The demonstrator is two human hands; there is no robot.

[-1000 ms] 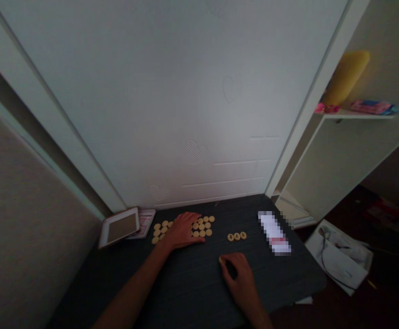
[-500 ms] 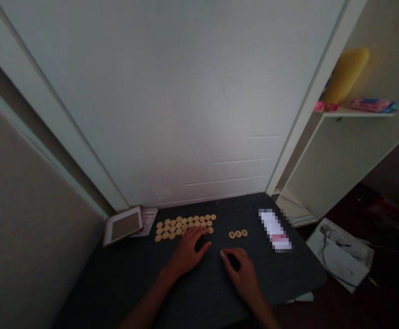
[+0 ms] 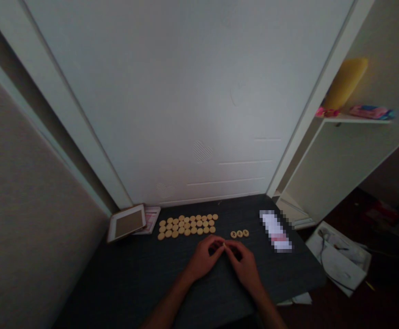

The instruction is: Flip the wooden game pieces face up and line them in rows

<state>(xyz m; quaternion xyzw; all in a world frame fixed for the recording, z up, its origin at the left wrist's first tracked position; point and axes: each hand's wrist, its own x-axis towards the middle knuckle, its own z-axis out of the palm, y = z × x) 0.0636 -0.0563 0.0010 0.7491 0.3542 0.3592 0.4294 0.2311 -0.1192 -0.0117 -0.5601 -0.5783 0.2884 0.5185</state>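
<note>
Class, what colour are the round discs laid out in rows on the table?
The round discs are a pale yellowish tan, best seen in the head view.

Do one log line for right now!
right hand: fingers pinching small pale piece | left hand: fingers at same piece | three marked discs: in a row | other discs: in rows

Got a couple of frames (image 3: 127,223) on my left, plus something yellow (image 3: 348,82) up on the shelf (image 3: 357,119).

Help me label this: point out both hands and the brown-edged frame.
Left hand (image 3: 201,261), head view, back of hand.
Right hand (image 3: 247,267), head view, back of hand.
Brown-edged frame (image 3: 128,225), head view, brown centre.
</note>
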